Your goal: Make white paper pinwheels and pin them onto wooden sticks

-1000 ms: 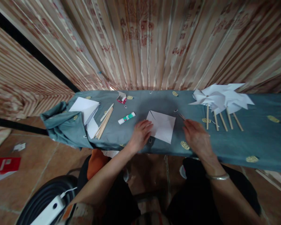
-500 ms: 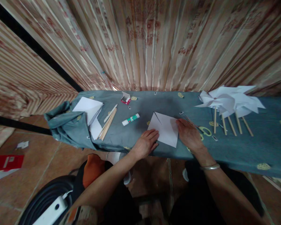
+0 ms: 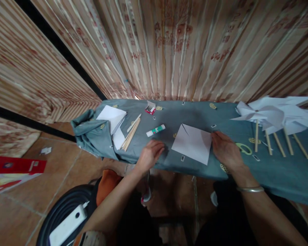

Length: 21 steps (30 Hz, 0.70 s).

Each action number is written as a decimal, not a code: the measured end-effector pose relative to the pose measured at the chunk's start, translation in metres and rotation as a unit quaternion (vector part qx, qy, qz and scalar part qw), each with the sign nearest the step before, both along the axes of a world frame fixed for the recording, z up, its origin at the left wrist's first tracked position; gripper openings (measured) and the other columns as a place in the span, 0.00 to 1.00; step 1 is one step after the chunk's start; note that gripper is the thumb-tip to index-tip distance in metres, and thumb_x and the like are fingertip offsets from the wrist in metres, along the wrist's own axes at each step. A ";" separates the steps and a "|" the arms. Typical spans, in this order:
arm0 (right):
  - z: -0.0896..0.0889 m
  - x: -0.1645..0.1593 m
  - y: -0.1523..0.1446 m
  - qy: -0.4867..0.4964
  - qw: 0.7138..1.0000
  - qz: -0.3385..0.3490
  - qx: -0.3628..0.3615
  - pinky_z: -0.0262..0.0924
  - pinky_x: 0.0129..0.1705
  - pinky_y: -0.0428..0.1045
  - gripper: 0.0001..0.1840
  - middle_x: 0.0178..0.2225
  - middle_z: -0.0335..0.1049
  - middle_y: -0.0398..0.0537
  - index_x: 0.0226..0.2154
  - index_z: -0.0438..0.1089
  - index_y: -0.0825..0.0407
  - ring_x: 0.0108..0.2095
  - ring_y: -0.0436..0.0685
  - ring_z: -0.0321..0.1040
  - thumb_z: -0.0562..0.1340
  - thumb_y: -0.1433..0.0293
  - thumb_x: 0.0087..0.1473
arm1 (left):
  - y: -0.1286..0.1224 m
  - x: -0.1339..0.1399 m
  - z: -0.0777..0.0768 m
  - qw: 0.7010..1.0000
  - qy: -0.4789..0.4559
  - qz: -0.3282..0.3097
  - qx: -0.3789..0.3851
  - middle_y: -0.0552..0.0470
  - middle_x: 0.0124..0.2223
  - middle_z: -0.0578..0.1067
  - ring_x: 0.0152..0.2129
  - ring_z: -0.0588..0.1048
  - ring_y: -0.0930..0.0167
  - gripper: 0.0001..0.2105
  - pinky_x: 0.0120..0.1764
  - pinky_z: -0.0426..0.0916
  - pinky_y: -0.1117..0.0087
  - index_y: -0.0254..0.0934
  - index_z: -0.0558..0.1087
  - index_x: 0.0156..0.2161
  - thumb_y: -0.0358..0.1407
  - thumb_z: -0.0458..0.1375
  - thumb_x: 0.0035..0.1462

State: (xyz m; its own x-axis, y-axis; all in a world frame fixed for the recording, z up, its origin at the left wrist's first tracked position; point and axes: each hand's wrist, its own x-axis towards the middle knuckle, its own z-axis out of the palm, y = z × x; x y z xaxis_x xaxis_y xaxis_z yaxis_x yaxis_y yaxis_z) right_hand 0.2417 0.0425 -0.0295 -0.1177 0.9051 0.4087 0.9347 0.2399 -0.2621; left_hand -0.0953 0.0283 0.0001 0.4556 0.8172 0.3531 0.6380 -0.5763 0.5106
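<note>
On the desk (image 3: 261,176), head view: white paper sheet (image 3: 192,145) lies flat between the hands, dark slit running in from its 11 o'clock corner. Left hand (image 3: 149,155) at 9 o'clock of the sheet, apart from it; fingers loosely half-curled, nothing seen in them. Right hand (image 3: 227,151) at 3 o'clock, fingers bent at the sheet's edge; can't tell if they grip it. Green scissors handle (image 3: 244,148) just beyond that hand, blades hidden. Glue stick (image 3: 155,130) and red box (image 3: 150,109) toward 10 o'clock, wooden sticks (image 3: 132,135) and folded paper (image 3: 112,115) farther out that way. Paper pinwheels (image 3: 268,118) at 2 o'clock, overlapping, stems toward 6.
</note>
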 end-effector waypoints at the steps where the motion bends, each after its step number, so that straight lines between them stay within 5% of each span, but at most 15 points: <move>1: 0.002 -0.001 0.001 0.001 1.000 -0.015 0.009 0.66 0.53 0.65 0.21 0.51 0.73 0.67 0.52 0.70 0.59 0.54 0.70 0.69 0.50 0.71 0.61 | 0.008 -0.007 0.000 0.999 -0.014 0.044 0.017 0.43 0.46 0.77 0.46 0.74 0.65 0.12 0.51 0.71 0.61 0.34 0.74 0.48 0.35 0.53 0.65; 5: 0.011 -0.009 0.007 0.037 0.997 -0.056 0.036 0.65 0.55 0.64 0.23 0.54 0.71 0.65 0.55 0.67 0.58 0.55 0.69 0.69 0.51 0.66 0.62 | 0.041 -0.023 -0.007 0.984 -0.006 0.179 0.012 0.39 0.54 0.72 0.51 0.70 0.58 0.24 0.55 0.66 0.52 0.33 0.68 0.57 0.35 0.62 0.56; 10: 0.017 -0.027 0.016 0.102 0.994 -0.036 0.032 0.63 0.56 0.65 0.23 0.52 0.73 0.65 0.54 0.69 0.58 0.55 0.69 0.69 0.53 0.64 0.61 | 0.064 -0.021 -0.019 0.983 0.011 0.182 -0.037 0.42 0.47 0.76 0.47 0.72 0.59 0.17 0.52 0.67 0.55 0.33 0.74 0.51 0.31 0.62 0.55; 15: 0.023 -0.053 0.012 0.230 0.972 -0.029 -0.025 0.68 0.50 0.63 0.20 0.46 0.77 0.59 0.48 0.73 0.53 0.43 0.65 0.75 0.58 0.60 0.58 | 0.056 -0.003 -0.009 0.981 -0.088 0.153 -0.085 0.46 0.44 0.76 0.44 0.72 0.62 0.12 0.50 0.67 0.60 0.36 0.76 0.47 0.32 0.60 0.58; 18: 0.028 -0.074 0.003 0.417 0.898 0.004 -0.142 0.70 0.44 0.59 0.21 0.42 0.78 0.52 0.44 0.75 0.48 0.37 0.60 0.76 0.66 0.55 0.51 | 0.041 0.020 0.002 0.967 -0.182 0.075 -0.161 0.46 0.43 0.77 0.42 0.74 0.65 0.13 0.47 0.68 0.64 0.37 0.77 0.48 0.37 0.61 0.58; 21: 0.033 -0.093 -0.006 0.597 0.759 0.055 -0.254 0.69 0.46 0.56 0.24 0.39 0.80 0.46 0.40 0.78 0.45 0.39 0.58 0.75 0.74 0.55 0.39 | 0.026 0.042 0.009 0.948 -0.225 -0.003 -0.225 0.46 0.44 0.77 0.41 0.75 0.65 0.15 0.46 0.69 0.65 0.37 0.78 0.48 0.41 0.62 0.58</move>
State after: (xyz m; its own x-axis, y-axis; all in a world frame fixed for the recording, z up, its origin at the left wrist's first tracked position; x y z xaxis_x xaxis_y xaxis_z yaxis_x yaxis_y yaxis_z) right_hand 0.1486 0.0363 0.0034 -0.0247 0.9930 -0.1154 -0.0600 -0.1167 -0.9914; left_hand -0.0528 0.0542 0.0091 0.3465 0.9292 0.1288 0.2953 -0.2384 0.9252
